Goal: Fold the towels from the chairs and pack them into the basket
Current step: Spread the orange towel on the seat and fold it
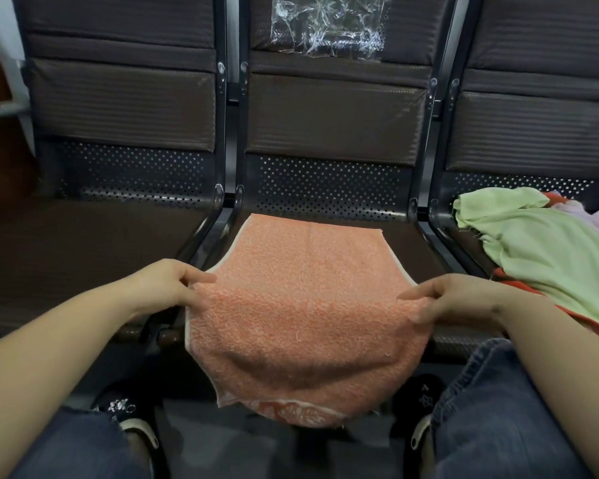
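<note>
My left hand [166, 288] and right hand [460, 297] each pinch a side edge of the orange towel [305, 312]. Its far half lies on the middle chair [332, 133]; the near half hangs off the front. A green towel [547, 250] lies on the right chair, over what may be more cloth.

Both hands, left [163, 288] and right [460, 299], reach forward, fingers and thumbs pinched together.
</note>
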`<state>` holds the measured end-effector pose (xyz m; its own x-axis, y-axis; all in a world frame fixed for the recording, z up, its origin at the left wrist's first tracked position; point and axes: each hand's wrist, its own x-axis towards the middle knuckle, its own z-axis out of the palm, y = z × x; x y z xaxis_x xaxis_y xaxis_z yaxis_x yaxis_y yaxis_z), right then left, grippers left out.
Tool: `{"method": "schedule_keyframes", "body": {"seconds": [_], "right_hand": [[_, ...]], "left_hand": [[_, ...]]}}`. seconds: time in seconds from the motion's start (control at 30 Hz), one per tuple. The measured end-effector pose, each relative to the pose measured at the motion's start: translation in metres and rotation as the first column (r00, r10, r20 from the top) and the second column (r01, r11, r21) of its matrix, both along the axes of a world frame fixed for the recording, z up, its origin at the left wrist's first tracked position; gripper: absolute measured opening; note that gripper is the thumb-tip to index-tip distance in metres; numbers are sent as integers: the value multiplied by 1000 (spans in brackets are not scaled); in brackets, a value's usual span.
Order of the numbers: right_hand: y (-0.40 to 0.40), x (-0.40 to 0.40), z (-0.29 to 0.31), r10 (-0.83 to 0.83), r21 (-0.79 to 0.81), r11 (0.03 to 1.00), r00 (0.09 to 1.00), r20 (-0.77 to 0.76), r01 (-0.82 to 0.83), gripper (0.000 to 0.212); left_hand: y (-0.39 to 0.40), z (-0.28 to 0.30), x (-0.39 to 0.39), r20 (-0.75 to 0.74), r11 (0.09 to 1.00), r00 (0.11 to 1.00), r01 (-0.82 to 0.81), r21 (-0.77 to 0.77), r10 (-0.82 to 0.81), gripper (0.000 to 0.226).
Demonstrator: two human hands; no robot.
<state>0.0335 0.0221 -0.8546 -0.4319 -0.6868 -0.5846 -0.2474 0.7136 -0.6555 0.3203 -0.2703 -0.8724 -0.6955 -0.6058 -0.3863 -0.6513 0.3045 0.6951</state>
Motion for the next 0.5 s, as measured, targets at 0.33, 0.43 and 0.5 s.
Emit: {"method": "schedule_keyframes", "body": {"seconds": [0.33,0.43,0.5], "right_hand": [[-13,4,3,-70,-116,993,801,-595,1,17],[-9,4,9,-197,-259,964,808,-556,56,15],[-5,2,13,-263,-311,944,813,-520,107,16]], "left_hand": [[-4,1,-13,-25,827,1000,-6,-562,-10,8],[-5,5,-13,-148,847,987,-20,-531,-69,10],[-5,10,-12,-187,919,981,-18,-393,-60,19]]}}
